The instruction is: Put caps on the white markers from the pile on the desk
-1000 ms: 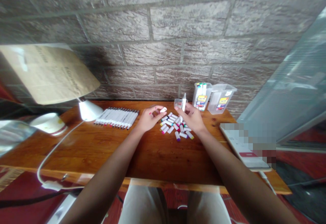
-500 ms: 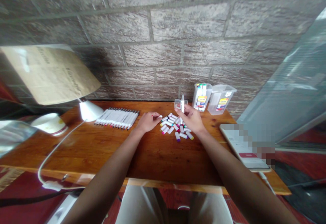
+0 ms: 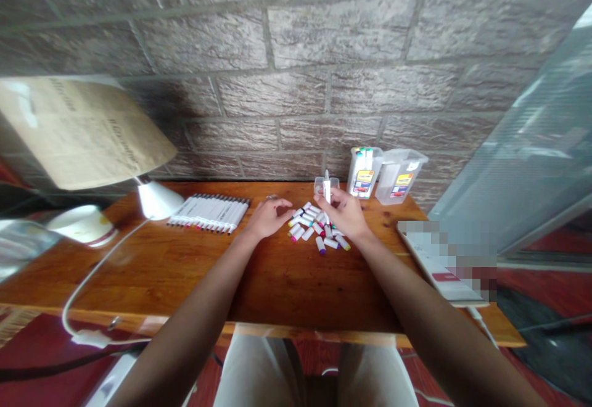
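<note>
At the left edge of a loose pile of white marker caps (image 3: 307, 234) with coloured ends is my left hand (image 3: 267, 218). Its thumb and fingers are apart, and nothing shows between them. My right hand (image 3: 349, 214), just above the right side of the pile, pinches a white marker (image 3: 327, 190) held upright, its tip bare and pointing up. Behind that marker stands a small clear plastic box (image 3: 318, 184). Left of my left hand, white markers (image 3: 210, 213) lie side by side in a neat row.
Two clear plastic containers stand against the brick wall: one with markers (image 3: 364, 169), the other (image 3: 396, 179) beside it. At left are a lamp (image 3: 160, 200), a paper cup (image 3: 86, 225) and a white cord (image 3: 86, 274). A tablet-like device (image 3: 430, 259) lies at right.
My left hand has let go of a white cap and its fingers have spread. My right hand still holds the marker upright. The whole view has shifted slightly.
</note>
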Available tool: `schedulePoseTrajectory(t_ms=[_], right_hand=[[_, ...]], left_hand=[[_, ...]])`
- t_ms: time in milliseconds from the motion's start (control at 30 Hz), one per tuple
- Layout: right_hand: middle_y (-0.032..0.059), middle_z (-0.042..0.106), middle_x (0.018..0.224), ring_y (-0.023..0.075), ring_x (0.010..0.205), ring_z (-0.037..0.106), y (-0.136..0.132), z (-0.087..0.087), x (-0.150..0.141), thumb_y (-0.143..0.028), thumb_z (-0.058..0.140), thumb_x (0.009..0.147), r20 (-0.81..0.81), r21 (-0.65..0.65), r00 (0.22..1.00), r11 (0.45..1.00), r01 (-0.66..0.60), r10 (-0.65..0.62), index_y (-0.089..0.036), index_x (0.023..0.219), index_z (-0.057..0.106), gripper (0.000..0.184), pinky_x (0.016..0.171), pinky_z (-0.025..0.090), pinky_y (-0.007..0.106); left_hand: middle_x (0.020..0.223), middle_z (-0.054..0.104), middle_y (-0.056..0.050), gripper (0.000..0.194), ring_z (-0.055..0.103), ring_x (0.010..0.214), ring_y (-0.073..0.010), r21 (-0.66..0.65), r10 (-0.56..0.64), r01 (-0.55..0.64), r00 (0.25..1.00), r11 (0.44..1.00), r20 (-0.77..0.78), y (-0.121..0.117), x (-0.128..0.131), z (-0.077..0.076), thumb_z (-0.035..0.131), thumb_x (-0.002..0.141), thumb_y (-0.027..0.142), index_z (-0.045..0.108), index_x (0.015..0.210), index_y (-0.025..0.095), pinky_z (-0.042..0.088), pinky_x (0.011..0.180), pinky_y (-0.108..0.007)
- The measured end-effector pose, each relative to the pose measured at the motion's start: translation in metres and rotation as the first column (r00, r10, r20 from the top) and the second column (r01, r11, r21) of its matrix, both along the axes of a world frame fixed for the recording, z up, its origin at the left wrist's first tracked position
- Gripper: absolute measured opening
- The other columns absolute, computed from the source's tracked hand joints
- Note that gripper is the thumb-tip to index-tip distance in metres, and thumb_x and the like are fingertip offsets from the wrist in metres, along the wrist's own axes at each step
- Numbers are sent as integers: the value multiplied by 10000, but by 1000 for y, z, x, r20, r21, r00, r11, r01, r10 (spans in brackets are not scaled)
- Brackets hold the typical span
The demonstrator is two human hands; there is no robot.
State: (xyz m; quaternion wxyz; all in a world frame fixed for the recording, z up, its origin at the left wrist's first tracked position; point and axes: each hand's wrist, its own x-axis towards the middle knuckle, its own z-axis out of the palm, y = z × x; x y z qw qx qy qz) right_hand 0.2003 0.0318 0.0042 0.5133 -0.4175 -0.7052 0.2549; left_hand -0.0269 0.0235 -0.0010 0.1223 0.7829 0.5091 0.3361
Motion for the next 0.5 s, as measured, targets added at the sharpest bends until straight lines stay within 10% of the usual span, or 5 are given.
schedulePoseTrajectory(t_ms=[500], right_hand=[[8, 694, 694, 148, 613, 607, -1, 2, -1, -506, 609, 867, 25, 23, 999, 999, 24, -25, -196, 955, 725, 342, 596, 476, 253]], left_hand=[[1331, 588, -104, 179, 528, 1257, -251, 94, -365, 372, 927, 924, -80, -5, 17, -9, 636, 889, 302, 759, 998, 233, 398, 1084, -431]])
